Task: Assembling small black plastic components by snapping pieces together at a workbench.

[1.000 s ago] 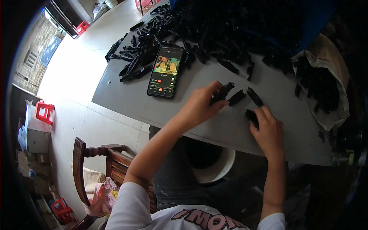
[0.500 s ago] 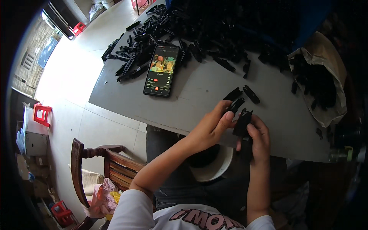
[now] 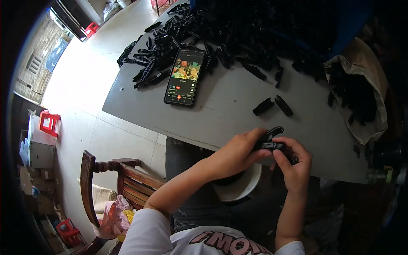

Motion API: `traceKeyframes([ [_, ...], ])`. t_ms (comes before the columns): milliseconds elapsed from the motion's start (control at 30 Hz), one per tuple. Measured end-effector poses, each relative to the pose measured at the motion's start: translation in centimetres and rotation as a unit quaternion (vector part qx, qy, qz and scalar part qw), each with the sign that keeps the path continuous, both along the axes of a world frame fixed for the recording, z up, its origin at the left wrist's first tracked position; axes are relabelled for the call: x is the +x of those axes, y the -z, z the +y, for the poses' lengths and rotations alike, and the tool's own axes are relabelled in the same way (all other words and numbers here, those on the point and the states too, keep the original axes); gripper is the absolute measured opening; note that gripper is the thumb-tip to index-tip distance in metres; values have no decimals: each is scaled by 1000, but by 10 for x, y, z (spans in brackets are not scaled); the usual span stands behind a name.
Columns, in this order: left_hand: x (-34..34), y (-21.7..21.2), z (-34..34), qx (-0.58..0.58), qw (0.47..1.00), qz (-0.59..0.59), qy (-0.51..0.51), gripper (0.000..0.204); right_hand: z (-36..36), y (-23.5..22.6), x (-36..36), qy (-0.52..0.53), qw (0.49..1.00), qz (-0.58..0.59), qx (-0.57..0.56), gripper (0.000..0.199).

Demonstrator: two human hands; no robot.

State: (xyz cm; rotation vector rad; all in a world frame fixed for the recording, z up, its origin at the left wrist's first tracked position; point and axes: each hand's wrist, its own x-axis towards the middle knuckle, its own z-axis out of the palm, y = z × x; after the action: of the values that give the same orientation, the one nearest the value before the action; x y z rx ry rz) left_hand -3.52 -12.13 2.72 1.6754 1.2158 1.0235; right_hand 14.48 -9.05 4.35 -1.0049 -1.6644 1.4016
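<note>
- Gripping: left hand [image 3: 236, 149] and right hand [image 3: 293, 163], both closed on one small black plastic part [image 3: 272, 140], held at the near edge of the grey desk [image 3: 221, 114].
- Two loose black pieces [image 3: 272, 105] on the desk, just beyond the hands.
- Phone [image 3: 185, 75], screen lit, far left of the hands.
- Heap of black parts [image 3: 238, 29] along the far edge.
- Open bag [image 3: 361, 89] of parts, far right.

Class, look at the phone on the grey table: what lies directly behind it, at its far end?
A heap of black plastic parts lies behind the phone, spreading across the table. Whatever lies under the heap is covered.
</note>
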Motion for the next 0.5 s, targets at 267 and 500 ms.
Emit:
traceKeyframes([
  [267, -3, 2, -13, -13, 998, 8, 57, 39, -2, 0, -2, 11, 998, -51, 44, 35],
  [500, -32, 4, 0, 35, 983, 75, 163, 37, -28, 24, 4, -32, 992, 21, -117, 30],
])
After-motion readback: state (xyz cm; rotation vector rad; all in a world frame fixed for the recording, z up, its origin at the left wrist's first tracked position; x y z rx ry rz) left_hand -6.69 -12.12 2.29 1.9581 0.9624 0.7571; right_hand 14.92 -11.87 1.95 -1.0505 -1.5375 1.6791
